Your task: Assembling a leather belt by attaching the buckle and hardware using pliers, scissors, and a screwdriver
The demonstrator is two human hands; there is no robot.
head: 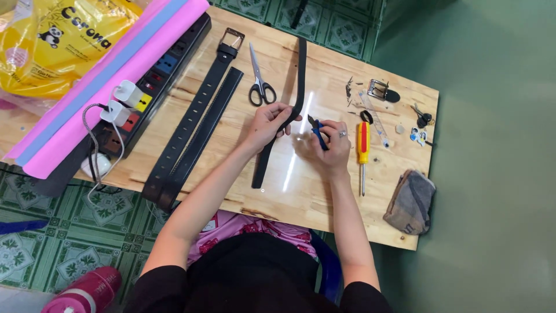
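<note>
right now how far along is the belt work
Done: a buckle lies loose by small parts, and two belts lie flat, one with its buckle on. In hand: left hand pinches the black strap; right hand holds blue-handled pliers. Left: the held strap shows no buckle in view.

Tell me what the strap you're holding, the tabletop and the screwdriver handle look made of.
Strap in the left hand: probably leather or faux leather, matte black, bending limply. Tabletop: pale jointed wood, visible grain, glossy glare streak. Screwdriver handle: likely plastic, shiny red and yellow, on a metal shaft. Right hand grips a small blue-handled tool.
</note>
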